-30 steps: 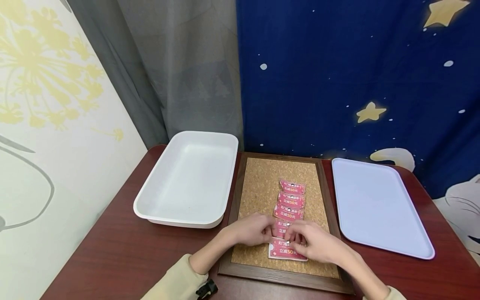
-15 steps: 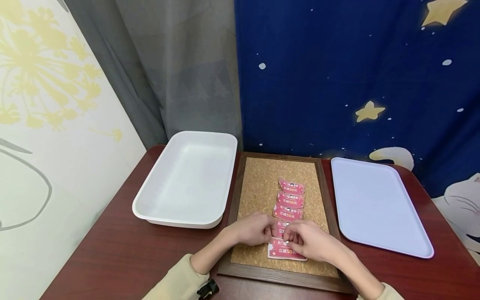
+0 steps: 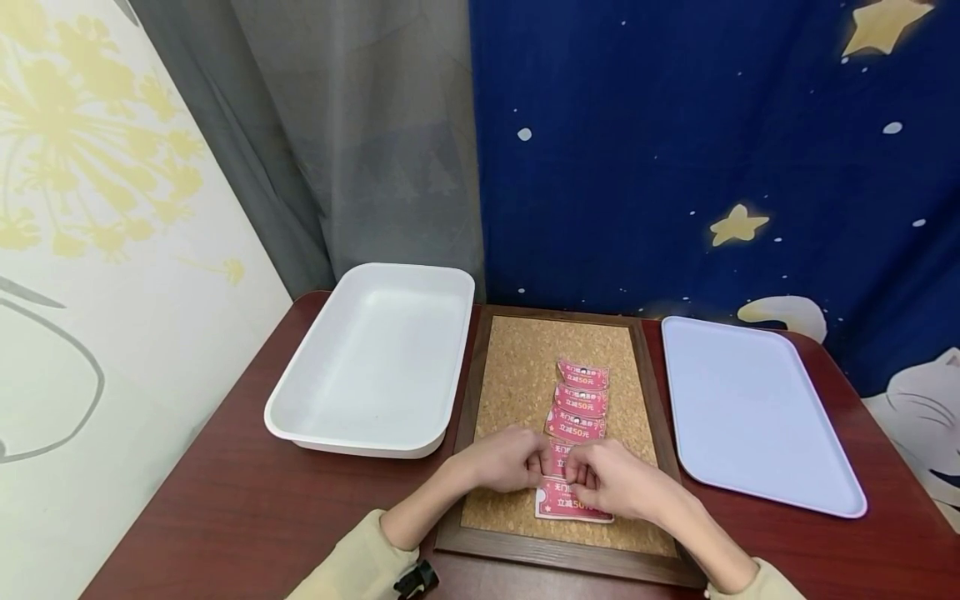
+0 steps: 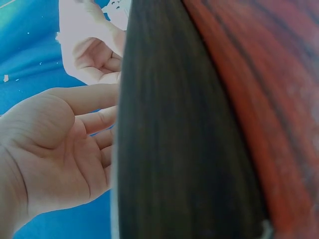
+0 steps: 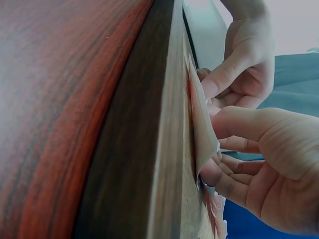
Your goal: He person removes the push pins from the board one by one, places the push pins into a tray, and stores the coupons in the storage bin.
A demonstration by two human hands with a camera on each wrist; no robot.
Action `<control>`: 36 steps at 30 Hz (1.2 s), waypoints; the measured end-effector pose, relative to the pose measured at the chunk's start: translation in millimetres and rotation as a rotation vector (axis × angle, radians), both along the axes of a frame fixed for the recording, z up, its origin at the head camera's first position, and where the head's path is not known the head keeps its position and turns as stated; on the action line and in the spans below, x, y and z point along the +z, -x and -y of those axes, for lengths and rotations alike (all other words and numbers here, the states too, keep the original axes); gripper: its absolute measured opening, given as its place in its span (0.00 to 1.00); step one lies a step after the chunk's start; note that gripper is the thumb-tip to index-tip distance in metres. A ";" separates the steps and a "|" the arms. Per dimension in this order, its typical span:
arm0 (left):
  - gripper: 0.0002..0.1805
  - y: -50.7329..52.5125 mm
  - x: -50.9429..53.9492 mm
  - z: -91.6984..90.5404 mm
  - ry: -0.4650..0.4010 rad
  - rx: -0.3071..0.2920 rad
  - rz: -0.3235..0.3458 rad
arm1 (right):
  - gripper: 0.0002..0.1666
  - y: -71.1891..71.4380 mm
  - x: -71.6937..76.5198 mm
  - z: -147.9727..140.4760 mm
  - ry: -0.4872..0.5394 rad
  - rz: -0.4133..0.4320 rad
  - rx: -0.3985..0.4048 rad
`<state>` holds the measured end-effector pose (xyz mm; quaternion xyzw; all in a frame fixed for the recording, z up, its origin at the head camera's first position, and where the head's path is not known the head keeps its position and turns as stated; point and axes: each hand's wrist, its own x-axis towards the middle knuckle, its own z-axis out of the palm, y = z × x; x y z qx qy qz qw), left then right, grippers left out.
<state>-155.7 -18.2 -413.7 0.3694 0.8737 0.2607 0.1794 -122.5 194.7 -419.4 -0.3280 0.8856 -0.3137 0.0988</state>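
Note:
A column of pink discount coupons (image 3: 577, 427) lies on a wood-framed corkboard (image 3: 517, 358). My left hand (image 3: 512, 458) holds the left edge of the nearest coupon (image 3: 555, 504), thumb and fingertips together by its upper corner. From the other side, my right hand (image 3: 618, 477) pinches a small white pushpin at that coupon's top edge; in the head view the fingers hide the pin. The right wrist view shows the nearest coupon (image 5: 203, 124) bulging off the cork beneath both hands. In the left wrist view, the frame edge (image 4: 174, 129) covers my left fingertips.
Left of the board stands a deep white tub (image 3: 360, 367), and a flat pale-blue tray (image 3: 757, 417) lies to the right. All rest on a reddish-brown table (image 3: 225, 500). Grey and blue curtains (image 3: 600, 167) hang behind.
My right fingers have shifted slightly left and now cover the white pinhead that showed between them before. The left hand keeps its place.

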 end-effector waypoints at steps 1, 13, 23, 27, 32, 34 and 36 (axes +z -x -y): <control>0.07 0.0 0.0 0.0 0.000 0.002 0.000 | 0.13 0.3 0.3 0.4 -0.003 0.004 0.001; 0.08 0.7 -2.1 -0.5 -0.025 0.024 0.046 | 0.14 1.6 -0.2 3.4 -0.055 -0.039 0.004; 0.08 1.0 -1.4 0.2 -0.042 0.048 0.116 | 0.11 2.9 -3.4 2.8 -0.049 -0.055 -0.002; 0.08 1.2 -0.5 0.2 -0.041 0.052 0.129 | 0.10 3.3 -3.6 2.2 -0.039 -0.047 0.000; 0.09 1.0 -0.1 0.4 -0.053 0.054 0.143 | 0.10 3.2 -3.8 0.9 -0.023 -0.036 0.006; 0.09 1.0 -0.4 0.5 -0.060 0.056 0.152 | 0.11 3.0 -4.5 0.1 -0.016 -0.034 0.007; 0.10 1.1 -1.0 0.7 -0.066 0.057 0.163 | 0.11 2.8 -5.3 -0.6 -0.007 -0.032 0.008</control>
